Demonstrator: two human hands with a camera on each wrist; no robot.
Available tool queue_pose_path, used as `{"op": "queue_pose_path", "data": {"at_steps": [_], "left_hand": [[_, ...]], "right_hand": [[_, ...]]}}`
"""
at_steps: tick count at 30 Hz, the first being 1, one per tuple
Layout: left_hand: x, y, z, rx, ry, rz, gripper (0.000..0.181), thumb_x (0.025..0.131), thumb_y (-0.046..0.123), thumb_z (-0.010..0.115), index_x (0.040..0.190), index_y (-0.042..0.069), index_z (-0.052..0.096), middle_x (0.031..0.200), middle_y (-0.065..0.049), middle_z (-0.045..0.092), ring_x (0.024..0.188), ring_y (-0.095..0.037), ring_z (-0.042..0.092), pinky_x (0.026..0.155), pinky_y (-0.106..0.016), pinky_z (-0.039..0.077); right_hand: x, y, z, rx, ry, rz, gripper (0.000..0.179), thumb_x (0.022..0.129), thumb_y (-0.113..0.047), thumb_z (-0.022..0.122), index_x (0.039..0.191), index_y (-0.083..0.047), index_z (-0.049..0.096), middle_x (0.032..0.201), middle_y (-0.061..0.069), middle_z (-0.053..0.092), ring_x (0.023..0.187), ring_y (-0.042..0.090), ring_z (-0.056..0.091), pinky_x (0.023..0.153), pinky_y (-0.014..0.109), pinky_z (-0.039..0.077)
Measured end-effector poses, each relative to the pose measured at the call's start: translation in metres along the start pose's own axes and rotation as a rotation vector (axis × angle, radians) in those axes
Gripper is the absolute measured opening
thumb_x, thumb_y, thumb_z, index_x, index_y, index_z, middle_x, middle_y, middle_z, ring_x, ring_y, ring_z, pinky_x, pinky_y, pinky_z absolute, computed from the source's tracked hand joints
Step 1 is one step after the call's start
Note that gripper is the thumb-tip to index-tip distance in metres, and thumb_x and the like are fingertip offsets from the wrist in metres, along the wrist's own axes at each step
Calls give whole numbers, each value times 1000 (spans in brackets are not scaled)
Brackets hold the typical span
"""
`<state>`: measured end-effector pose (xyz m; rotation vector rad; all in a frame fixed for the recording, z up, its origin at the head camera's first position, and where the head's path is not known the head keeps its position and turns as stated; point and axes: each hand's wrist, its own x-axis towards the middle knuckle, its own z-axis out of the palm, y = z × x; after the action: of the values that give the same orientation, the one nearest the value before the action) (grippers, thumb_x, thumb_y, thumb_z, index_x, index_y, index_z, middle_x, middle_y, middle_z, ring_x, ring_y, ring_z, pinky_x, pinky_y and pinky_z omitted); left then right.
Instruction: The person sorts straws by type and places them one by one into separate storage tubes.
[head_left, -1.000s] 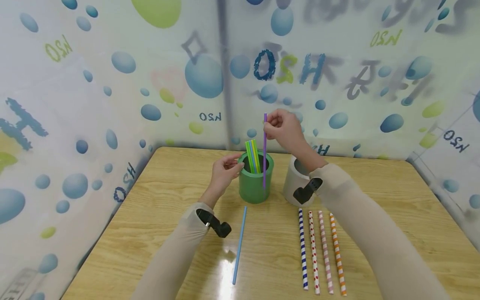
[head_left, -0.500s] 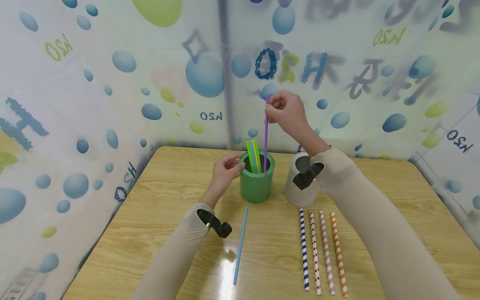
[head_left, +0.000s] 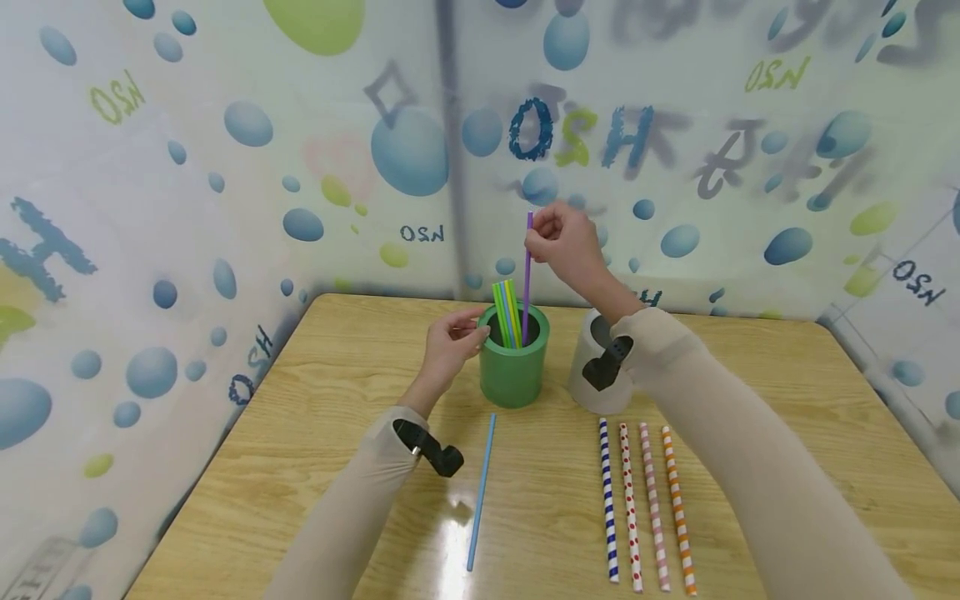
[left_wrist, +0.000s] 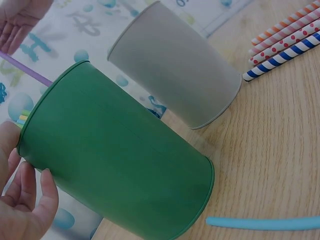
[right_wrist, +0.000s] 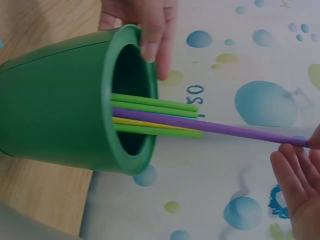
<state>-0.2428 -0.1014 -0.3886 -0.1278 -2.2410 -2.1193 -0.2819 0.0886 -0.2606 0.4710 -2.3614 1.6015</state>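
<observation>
My right hand (head_left: 568,246) pinches a purple straw (head_left: 527,279) near its top end, above the green cup (head_left: 512,377). The straw stands nearly upright, its lower end inside the cup's mouth. Several green, yellow and blue straws (head_left: 506,310) lean in the same cup. With thumb over the rim and fingers outside, my left hand (head_left: 446,346) grips the cup's left side. In the right wrist view the purple straw (right_wrist: 240,131) runs from the fingertips into the opening, overlapping the other straws. The lower ends inside are hidden by the cup wall.
A light grey cup (head_left: 588,379) stands right of the green one, partly behind my right wrist. One blue straw (head_left: 482,492) lies on the table (head_left: 360,367) in front. Blue-striped (head_left: 608,500), red-dotted (head_left: 631,508), pink-striped (head_left: 655,508) and orange-striped (head_left: 678,512) straws lie in a row at right.
My right hand rose with the purple straw, bringing its lower end from the cup's front up to the mouth, then came down, putting that end inside. My left hand stayed at the rim.
</observation>
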Motion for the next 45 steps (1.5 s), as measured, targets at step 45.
{"op": "queue_pose_path", "data": {"at_steps": [45], "left_hand": [[-8, 16, -2, -3, -30, -17, 34, 84, 4, 64, 117, -3, 59, 91, -8, 53, 77, -11, 52, 72, -36, 54]], "right_hand": [[-23, 66, 27, -184, -205, 149, 14, 83, -11, 62, 90, 1, 60, 79, 11, 62, 64, 17, 56, 56, 25, 50]]}}
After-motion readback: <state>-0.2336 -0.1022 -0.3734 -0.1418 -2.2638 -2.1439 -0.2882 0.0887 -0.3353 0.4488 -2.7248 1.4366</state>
